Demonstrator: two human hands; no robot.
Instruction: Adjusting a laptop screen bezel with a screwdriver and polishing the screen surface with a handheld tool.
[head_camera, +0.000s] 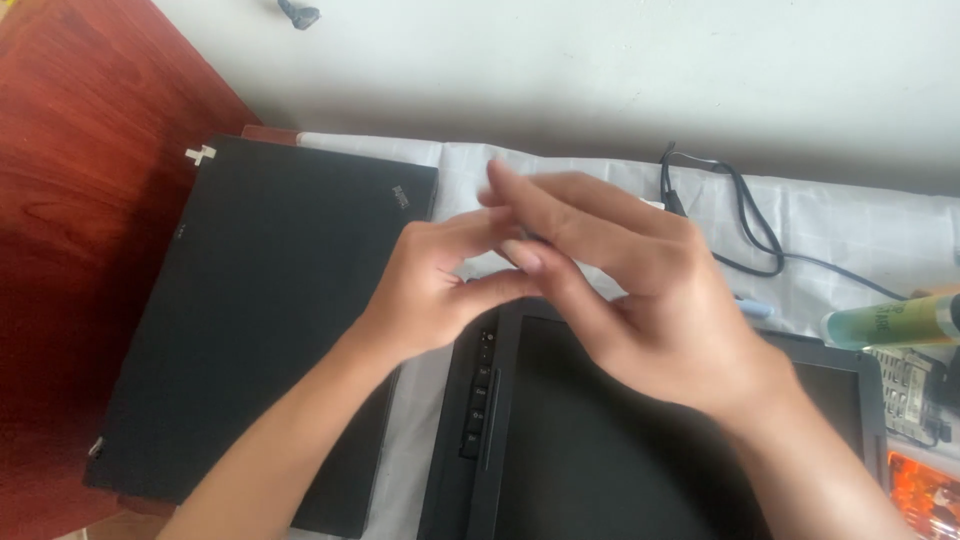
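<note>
Nothing can be made out in either grip: the left hand (425, 290) is curled, the right hand (630, 290) spread, fingertips touching above the black tablet (600, 450). A closed black laptop (260, 320) is laid left on the worktop (60, 150).
</note>
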